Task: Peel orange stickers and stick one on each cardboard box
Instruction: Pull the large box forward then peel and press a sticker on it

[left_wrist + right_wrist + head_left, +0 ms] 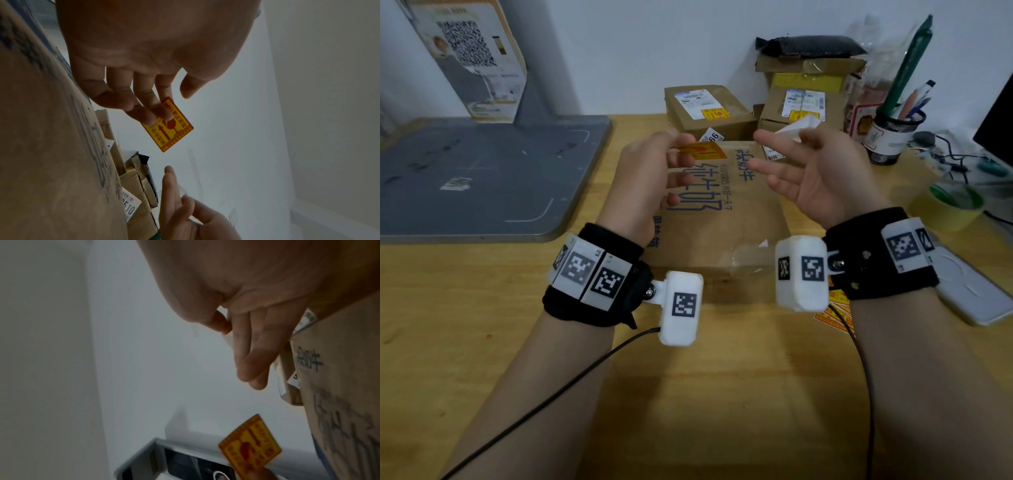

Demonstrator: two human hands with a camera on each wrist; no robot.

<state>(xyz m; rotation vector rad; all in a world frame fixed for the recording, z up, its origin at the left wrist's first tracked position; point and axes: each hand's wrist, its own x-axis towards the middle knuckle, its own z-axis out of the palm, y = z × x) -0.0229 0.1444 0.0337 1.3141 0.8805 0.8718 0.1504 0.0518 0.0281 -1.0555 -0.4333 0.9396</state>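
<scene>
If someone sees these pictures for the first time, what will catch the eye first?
Probably the orange sticker, which the left hand pinches above the large printed cardboard box. Next, the right hand holds white backing paper beside it.

A glossy orange sticker [167, 125] is seen above a matt brown cardboard box [722, 233] with clear tape, on a smooth wooden tabletop [465, 325].

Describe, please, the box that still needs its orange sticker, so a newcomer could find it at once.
On the wooden desk, look directly under the two raised hands: the large flat cardboard box lies nearest the person. Unlike the two smaller boxes behind it, which carry orange stickers, it bears big blue printed characters and no sticker.
</scene>
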